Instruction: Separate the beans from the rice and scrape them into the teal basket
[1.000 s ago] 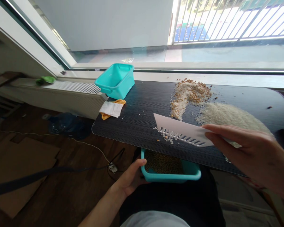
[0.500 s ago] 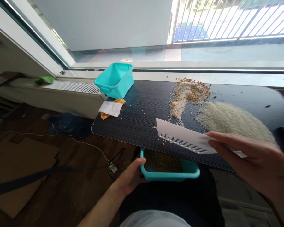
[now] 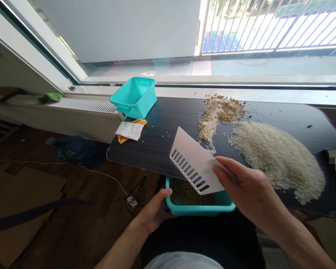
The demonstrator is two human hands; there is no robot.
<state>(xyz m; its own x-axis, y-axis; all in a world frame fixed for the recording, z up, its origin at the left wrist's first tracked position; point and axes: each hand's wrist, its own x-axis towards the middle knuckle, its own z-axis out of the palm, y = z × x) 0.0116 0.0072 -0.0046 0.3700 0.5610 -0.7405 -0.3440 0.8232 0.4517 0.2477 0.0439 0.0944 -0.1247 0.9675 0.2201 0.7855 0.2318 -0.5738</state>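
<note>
My left hand (image 3: 156, 207) grips the left end of a turquoise plastic container (image 3: 204, 210), thumb over its rim. It sits at my lap, just below the table's front edge, and holds small greenish-brown grains, perhaps peas or lentils. In my right hand (image 3: 245, 183) is a white slotted scraper (image 3: 194, 160), pinched at its right end. The scraper tilts over the container and the table edge, its row of slots facing down. On the dark table, a pile of white rice (image 3: 277, 153) lies beyond my right hand. Behind the scraper is a smaller pile of rice mixed with orange-brown grains (image 3: 222, 110).
Another turquoise container (image 3: 136, 98) stands at the table's back left corner. In front of it lie a white cloth (image 3: 129, 130) and an orange cloth (image 3: 123, 139). A window runs along the back, with a radiator (image 3: 91, 105) at left. Loose grains dot the dark tabletop (image 3: 162, 149).
My right hand has moved left and toward me with the scraper, turning it steeper so that it now overlaps the container. My left hand keeps its hold on the container.
</note>
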